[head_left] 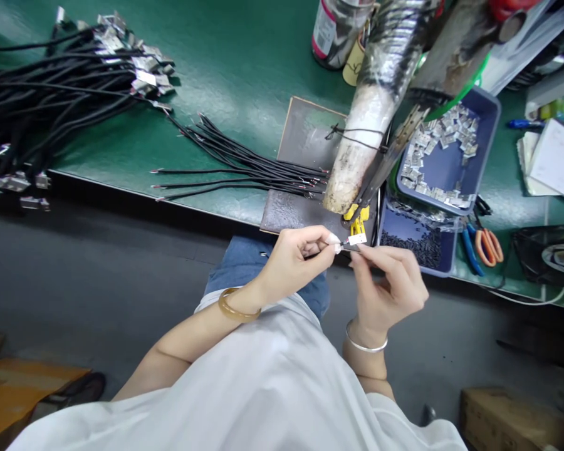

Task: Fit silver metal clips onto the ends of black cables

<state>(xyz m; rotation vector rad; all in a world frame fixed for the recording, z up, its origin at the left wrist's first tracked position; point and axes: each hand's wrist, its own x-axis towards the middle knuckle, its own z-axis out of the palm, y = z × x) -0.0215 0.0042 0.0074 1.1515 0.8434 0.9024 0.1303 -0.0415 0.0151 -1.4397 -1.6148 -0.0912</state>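
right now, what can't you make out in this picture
All in the head view:
Wires at the small connector: mostly covered by the left hand.
Right hand: fingertip contact with the connector too small to tell.
Black cable bundle: cut off by the left edge.
Lower blue tray: partly hidden by the upper one.

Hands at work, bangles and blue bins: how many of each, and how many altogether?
Left hand and right hand: 2 hands
Amber bangle and silver bangle: 2 bangles
Upper blue bin and lower blue bin: 2 bins
Total: 6
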